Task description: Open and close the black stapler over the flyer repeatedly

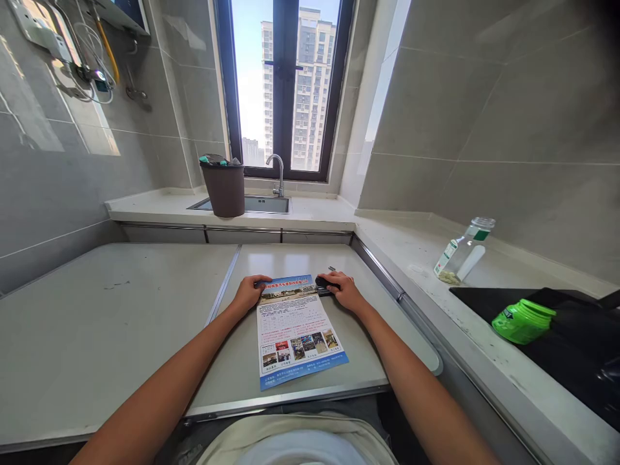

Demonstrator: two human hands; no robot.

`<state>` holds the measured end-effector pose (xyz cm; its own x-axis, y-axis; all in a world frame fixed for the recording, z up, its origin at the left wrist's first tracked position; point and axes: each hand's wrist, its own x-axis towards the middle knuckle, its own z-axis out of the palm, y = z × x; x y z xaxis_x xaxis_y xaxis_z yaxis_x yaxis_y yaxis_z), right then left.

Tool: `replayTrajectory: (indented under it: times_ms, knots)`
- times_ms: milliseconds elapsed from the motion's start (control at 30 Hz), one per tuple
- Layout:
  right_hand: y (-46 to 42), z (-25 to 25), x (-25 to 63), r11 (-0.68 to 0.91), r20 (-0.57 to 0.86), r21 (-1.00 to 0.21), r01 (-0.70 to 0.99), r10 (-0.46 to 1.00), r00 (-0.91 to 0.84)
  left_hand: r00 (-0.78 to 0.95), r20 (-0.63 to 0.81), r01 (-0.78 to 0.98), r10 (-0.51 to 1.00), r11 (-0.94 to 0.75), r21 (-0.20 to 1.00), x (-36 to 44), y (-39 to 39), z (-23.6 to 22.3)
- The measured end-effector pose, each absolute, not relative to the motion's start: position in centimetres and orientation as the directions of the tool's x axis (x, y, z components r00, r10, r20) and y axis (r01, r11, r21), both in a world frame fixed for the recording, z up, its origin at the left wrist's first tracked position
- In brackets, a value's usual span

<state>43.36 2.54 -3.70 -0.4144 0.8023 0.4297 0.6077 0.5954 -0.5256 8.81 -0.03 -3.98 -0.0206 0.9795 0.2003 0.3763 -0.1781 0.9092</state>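
A printed flyer point(295, 323) with blue bands, red and black text and small photos lies on the pale table in front of me. My left hand point(249, 294) has its fingers closed at the flyer's upper left edge, with a small dark patch by the fingertips that I cannot make out. At the upper right edge, my right hand point(345, 289) grips a black stapler point(325, 283). The stapler's dark lower part sits beside the paper, partly hidden by the fingers. Whether paper lies between its jaws cannot be seen.
A brown bin point(223, 188) stands by the sink point(266, 205) and faucet point(278, 174) under the window. On the right counter point(402, 258) are a clear bottle point(462, 252), a green jar point(523, 321) and a black cooktop point(571, 361). A metal strip point(225, 281) crosses the table.
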Motion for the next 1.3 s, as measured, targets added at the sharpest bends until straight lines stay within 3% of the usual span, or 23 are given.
replayTrajectory:
  times_ms: [933,1300]
  knots:
    - [1.6,-3.3,42.3,0.543,0.365,-0.369,0.754,0.831,-0.420,-0.010,0.197,0.396,0.980,-0.177,0.901,8.9,0.1,-4.1]
    - [1.2,-3.1,41.8,0.514,0.326,-0.213,0.831,0.839,-0.435,-0.001,0.224,0.419,0.975,-0.202,0.885,8.7,0.6,-4.6]
